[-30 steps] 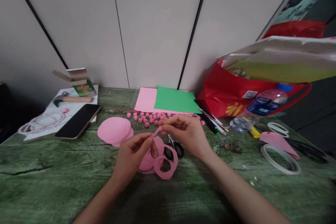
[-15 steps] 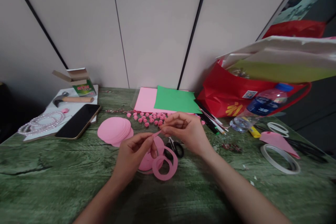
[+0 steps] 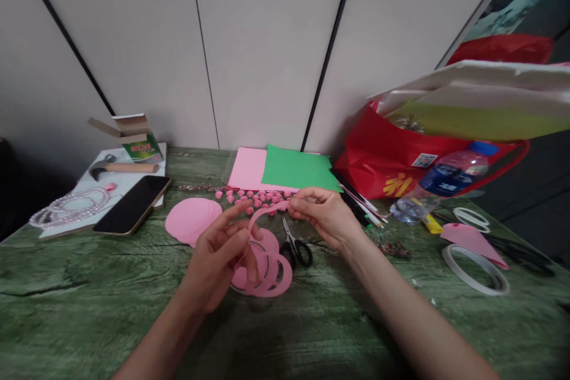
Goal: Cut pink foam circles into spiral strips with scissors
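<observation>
A pink paper strip (image 3: 267,210) runs from my right hand (image 3: 327,215) down to a loose pink paper spiral (image 3: 278,285). The strip's upper end is pinched between my right thumb and fingertips. My left hand (image 3: 221,255) is by the strip's lower part, its index finger stretched out and its fingers apart; the strip passes close to the thumb tip. The spiral hangs behind and beside the left fingers, over pink paper discs (image 3: 268,238) partly hidden by it. Black-handled scissors (image 3: 295,246) lie between my hands.
Small pink rolled paper roses (image 3: 249,211) lie beyond my hands, before green paper (image 3: 298,167). Left are stacked pink circles (image 3: 191,219), a phone (image 3: 133,205), a hammer (image 3: 129,167) and beads (image 3: 66,208). Right are a red bag (image 3: 369,154), a bottle (image 3: 445,181) and a tape roll (image 3: 474,273).
My hands have moved apart, and a longer curved stretch of strip shows between them. The left fingers have loosened from a pinch. The spiral has shifted slightly left, showing more of the scissors.
</observation>
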### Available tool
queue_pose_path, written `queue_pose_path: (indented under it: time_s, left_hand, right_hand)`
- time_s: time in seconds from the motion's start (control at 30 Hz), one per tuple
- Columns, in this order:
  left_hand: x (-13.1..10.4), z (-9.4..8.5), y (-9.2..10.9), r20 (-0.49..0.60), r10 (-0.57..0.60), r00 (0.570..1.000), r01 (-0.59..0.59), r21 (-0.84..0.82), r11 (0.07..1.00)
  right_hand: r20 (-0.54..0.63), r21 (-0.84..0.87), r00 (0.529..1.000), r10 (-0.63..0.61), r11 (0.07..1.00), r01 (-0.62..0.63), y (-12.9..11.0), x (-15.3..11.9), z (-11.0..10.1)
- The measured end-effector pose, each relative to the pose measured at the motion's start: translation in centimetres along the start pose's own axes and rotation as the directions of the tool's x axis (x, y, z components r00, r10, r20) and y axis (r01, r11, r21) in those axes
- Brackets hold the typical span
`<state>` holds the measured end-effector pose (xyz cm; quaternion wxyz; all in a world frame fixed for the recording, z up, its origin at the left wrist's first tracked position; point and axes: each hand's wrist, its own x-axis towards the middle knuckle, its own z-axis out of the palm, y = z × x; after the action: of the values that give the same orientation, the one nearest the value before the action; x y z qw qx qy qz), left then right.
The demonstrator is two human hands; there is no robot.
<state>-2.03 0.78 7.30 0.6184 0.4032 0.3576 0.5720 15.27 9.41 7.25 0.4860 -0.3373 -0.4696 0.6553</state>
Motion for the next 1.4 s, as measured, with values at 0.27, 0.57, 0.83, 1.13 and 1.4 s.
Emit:
queue_pose_path:
  time_s: [0.27, 0.57, 0.83, 1.13, 1.4]
  left_hand:
    - [0.9, -0.7, -1.4, -0.196, -0.133, 0.972, 0.176, 0.222, 0.959]
    - [1.0, -0.9, -1.4, -0.207, -0.088, 0.974, 0.153, 0.324, 0.934]
    - [1.1, -0.8, -1.4, -0.243, 0.069, 0.968, 0.07, 0.522, 0.85]
    - [0.5, -0.6, -1.4, -0.136, 0.431, 0.892, -0.203, 0.733, 0.65]
    - [0.3, 0.2, -1.0, -0.132, 0.211, 0.969, -0.088, 0.61, 0.787]
  right_hand:
    - [-0.005, -0.005, 0.999, 0.042, 0.999, -0.042, 2.0, 1.3, -1.0]
    - [0.018, -0.072, 0.995, 0.095, 0.993, -0.093, 1.6, 1.3, -1.1]
    - [0.082, -0.2, 0.996, 0.019, 0.98, -0.002, 0.7, 0.0, 0.2]
    - [0.17, -0.185, 0.985, 0.029, 0.983, 0.003, -0.5, -1.9, 1.8]
    - [0.155, -0.18, 0.987, 0.042, 0.984, -0.013, -0.3, -1.9, 2.2]
